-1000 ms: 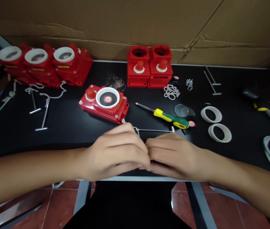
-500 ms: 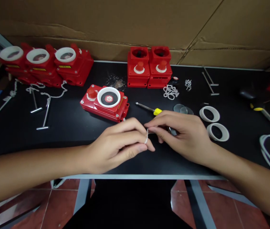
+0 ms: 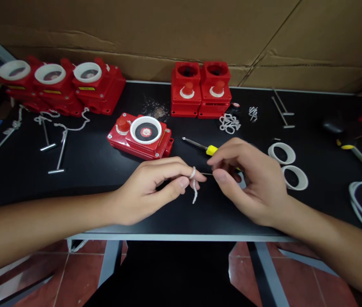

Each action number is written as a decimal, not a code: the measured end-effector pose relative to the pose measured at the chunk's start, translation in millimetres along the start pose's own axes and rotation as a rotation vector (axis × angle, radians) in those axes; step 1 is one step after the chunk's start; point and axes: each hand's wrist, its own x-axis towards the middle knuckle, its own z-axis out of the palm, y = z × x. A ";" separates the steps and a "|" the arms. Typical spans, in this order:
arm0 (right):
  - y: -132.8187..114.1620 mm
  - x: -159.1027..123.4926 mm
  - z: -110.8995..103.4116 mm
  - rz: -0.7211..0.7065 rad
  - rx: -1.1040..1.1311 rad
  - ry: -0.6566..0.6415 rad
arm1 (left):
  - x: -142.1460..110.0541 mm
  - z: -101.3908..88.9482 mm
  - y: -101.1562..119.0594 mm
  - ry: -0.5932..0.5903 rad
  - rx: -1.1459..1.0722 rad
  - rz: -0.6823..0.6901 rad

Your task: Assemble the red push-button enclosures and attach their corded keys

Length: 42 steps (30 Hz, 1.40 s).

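My left hand is closed in front of the red box, with a thin white string looped at its fingertips and one end hanging down. A thin metal rod shows between my two hands; its ends are hidden by the fingers. My right hand hovers just right of the string, thumb and forefinger parted, the other fingers curled and partly hidden. Behind my left hand lies a red box with a white ring and a red button. A screwdriver with a yellow handle lies partly behind my right hand.
Three red boxes with strings and T-shaped metal rods stand at the left. Two more red boxes stand at the back. Coiled string, small screws, T-rods, white rings and a white cable lie rightward.
My right thumb and forefinger have let go of the string and moved apart to the right. The string's end now hangs below my left fingertips.
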 end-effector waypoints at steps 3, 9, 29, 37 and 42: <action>0.5 -0.9 1.9 -0.058 0.014 -0.048 | 1.3 0.3 -1.7 -0.027 0.001 -0.030; -2.6 1.1 1.2 -0.121 0.058 -0.095 | -1.1 5.1 -6.9 -0.064 0.062 -0.021; 10.9 5.6 -7.2 -0.004 -0.161 0.008 | 1.7 0.1 -3.3 -0.114 0.119 -0.080; 16.8 5.5 -20.8 -0.041 -0.079 -0.121 | 3.2 -0.8 3.9 -0.158 0.137 -0.173; 3.8 5.2 -25.5 0.099 0.189 -0.133 | 3.2 -1.6 1.9 -0.194 0.266 0.016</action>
